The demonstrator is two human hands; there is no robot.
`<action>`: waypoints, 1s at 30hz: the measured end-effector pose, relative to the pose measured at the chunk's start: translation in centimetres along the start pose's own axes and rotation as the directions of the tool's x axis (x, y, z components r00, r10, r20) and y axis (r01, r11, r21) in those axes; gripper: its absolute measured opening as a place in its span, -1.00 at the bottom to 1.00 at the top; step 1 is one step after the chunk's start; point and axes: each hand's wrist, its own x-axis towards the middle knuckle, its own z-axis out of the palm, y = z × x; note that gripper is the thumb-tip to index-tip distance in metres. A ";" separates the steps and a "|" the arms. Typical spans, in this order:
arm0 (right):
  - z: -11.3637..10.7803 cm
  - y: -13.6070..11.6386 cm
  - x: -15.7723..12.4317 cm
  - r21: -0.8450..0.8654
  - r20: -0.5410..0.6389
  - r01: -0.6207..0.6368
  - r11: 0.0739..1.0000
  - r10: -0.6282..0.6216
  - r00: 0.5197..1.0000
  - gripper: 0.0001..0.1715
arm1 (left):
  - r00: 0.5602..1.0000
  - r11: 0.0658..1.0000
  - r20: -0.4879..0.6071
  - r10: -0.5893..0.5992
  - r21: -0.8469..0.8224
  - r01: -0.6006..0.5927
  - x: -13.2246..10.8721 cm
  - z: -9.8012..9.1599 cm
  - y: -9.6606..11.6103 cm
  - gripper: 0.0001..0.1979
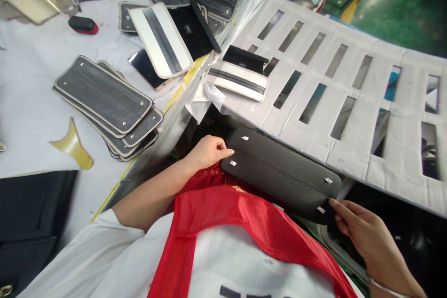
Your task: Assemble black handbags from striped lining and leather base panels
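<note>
Pinched at opposite ends by left hand (210, 152) and right hand (361, 228): black panel (279, 172), lower right of centre. Uneven pinching could drop it; rubbing could lift its white tabs (328, 180).

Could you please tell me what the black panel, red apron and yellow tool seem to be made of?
The black panel looks like leather or imitation leather, with low sheen and a stitched seam lengthwise. The red apron seems to be thin fabric, perhaps synthetic: it drapes with a soft sheen. The yellow tool is probably smooth plastic, judging by its glossy highlights.
</note>
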 end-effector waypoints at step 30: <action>-0.9 0.0 1.0 0.086 0.145 -0.223 0.971 0.209 0.967 -0.44 | 0.991 0.988 0.015 -0.136 0.071 0.135 1.2 0.2 2.6 -0.71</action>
